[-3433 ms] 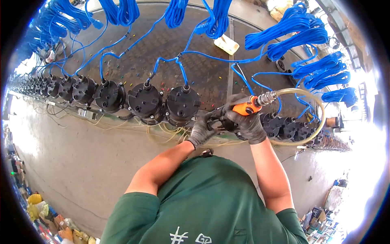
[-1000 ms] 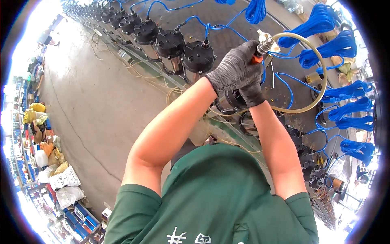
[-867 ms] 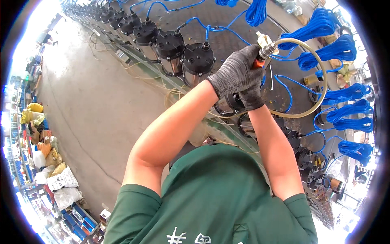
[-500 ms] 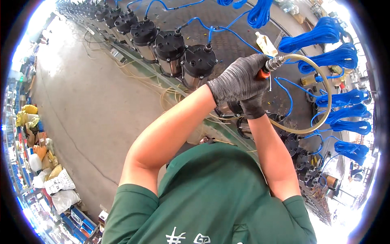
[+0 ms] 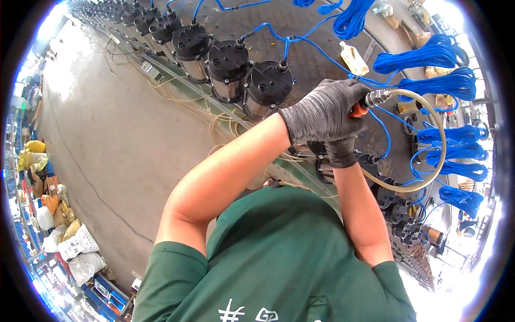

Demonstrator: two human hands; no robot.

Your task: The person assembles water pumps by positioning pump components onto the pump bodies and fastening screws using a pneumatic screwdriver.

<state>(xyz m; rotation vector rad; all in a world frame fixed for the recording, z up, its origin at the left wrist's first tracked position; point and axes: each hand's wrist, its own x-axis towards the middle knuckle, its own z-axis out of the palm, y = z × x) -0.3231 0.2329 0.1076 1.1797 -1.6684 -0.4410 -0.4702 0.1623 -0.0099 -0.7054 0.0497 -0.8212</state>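
Observation:
My left hand (image 5: 324, 114), in a dark grey knit glove, is closed around an air tool. Only the tool's orange part (image 5: 359, 110) and its silver hose coupling (image 5: 377, 97) show beyond my fingers. From the coupling a clear yellowish air hose (image 5: 443, 137) loops right and back toward my right forearm. My right hand (image 5: 341, 153), also gloved, is just below the left one; its fingers are hidden. Black-topped steel pumps (image 5: 269, 85) stand upright beside my hands, and others are partly covered under them.
A long row of pumps (image 5: 191, 45) runs to the far left along a metal rail. Coiled blue cables (image 5: 437, 85) lie on the right. A cream plastic bottle (image 5: 354, 59) rests beyond my hands. Thin pale tubes hang near the rail; sacks (image 5: 80, 242) are piled at far left.
Both hands and the air tool have shifted slightly right and down in the picture. The pumps and cables have shifted a little too, as the view moved. The left grip remains closed.

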